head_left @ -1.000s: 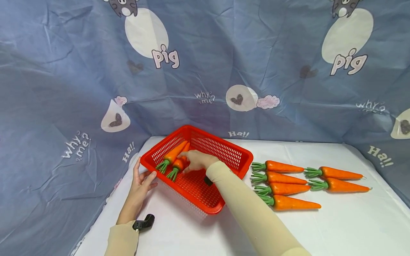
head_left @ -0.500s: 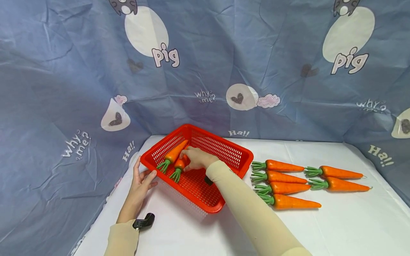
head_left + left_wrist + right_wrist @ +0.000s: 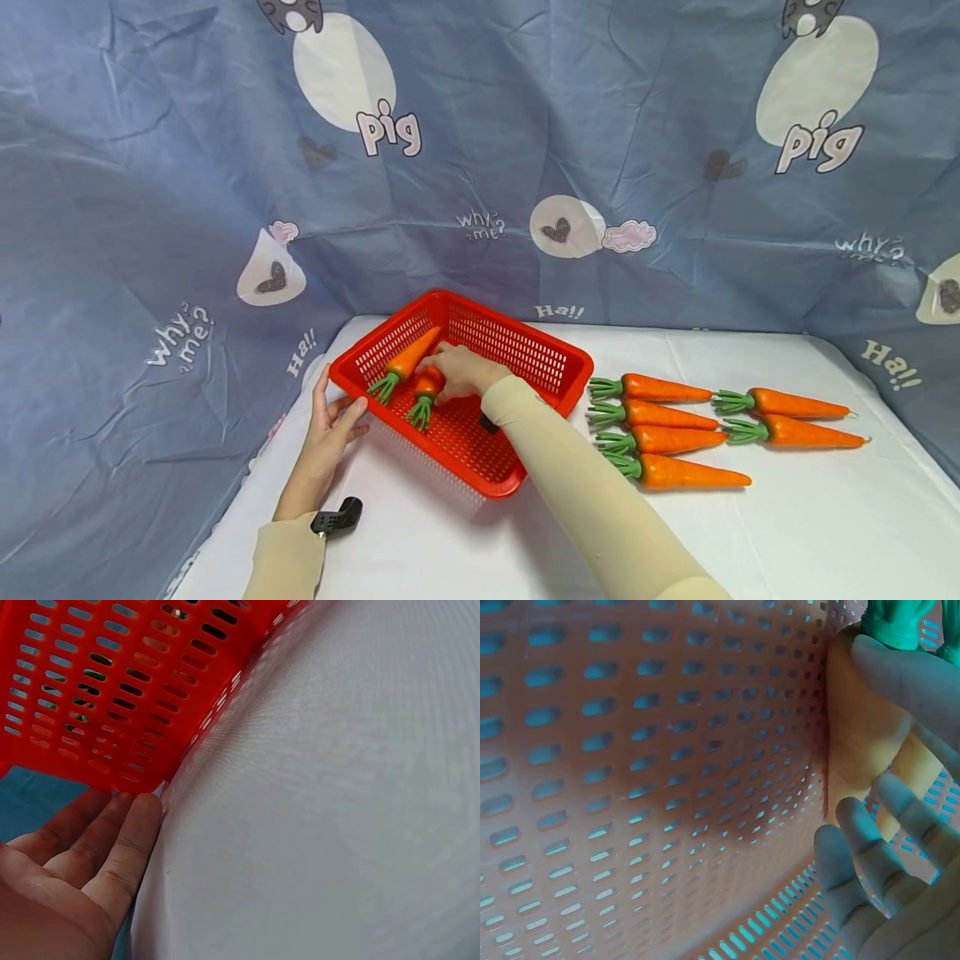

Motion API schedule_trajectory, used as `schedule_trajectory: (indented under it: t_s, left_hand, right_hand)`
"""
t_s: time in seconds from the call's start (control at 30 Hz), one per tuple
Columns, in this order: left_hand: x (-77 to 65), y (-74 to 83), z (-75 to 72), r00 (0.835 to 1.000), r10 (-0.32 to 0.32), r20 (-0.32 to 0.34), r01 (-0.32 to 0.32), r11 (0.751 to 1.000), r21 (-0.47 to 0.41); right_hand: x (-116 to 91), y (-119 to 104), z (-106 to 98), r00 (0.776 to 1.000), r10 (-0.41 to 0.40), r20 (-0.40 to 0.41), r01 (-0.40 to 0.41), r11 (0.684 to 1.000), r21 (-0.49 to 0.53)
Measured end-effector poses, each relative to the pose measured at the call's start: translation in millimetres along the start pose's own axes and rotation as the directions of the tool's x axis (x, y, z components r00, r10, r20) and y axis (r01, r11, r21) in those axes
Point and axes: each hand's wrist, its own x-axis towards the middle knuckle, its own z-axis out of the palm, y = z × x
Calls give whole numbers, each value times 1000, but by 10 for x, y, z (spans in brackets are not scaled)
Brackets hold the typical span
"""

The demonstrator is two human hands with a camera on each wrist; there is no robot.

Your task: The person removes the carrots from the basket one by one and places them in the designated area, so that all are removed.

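A red perforated plastic basket point(image 3: 517, 336) stands at an angle on the white tabletop. My left hand point(image 3: 322, 442) is at its left corner, thumb by the rim; in the left wrist view the straight fingers point(image 3: 131, 840) touch the basket's lower corner. Inside, my right hand point(image 3: 467, 372) grips an orange carrot point(image 3: 428, 385) with a green leafy top pointing toward me; its tip is hidden behind the hand. A second carrot point(image 3: 409, 356) lies slanted to the left of it along the basket's left wall. The right wrist view shows the thumb point(image 3: 915, 675) against a carrot.
Several carrots point(image 3: 678, 473) lie stacked in a column right of the basket, tops leftward. Two others point(image 3: 813, 433) lie farther right. A blue printed cloth point(image 3: 480, 167) hangs behind and on both sides of the white tabletop point(image 3: 840, 525).
The carrot under my right hand has shifted right, away from the other carrot, its green top swinging right. The left hand and the basket have stayed in place.
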Motion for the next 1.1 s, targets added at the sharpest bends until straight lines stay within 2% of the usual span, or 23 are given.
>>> schedule_trajectory:
  t_s: [0.17,0.43,0.6,0.83,1.1]
  left_hand:
    - [0,2,1,1000,-8,5,8,1000,2]
    - [-7,1,6,1000,25,-1,-25,1000,-7]
    - [8,-16,6,999,40,3,-40,999,-37]
    - [-1,1,7,1000,26,1,-26,999,-32]
    - [1,8,5,1000,-4,-1,4,1000,-1]
  right_hand:
    - [-38,-22,-7,1000,10,-2,-10,1000,-22]
    - [-41,-55,-9,999,6,-50,-10,995,-96]
    - [-41,-71,-2,999,13,-41,-18,993,-120]
    - [-58,-62,8,1000,24,-3,-24,985,-172]
    - [-99,-71,-6,999,39,-11,-40,977,-211]
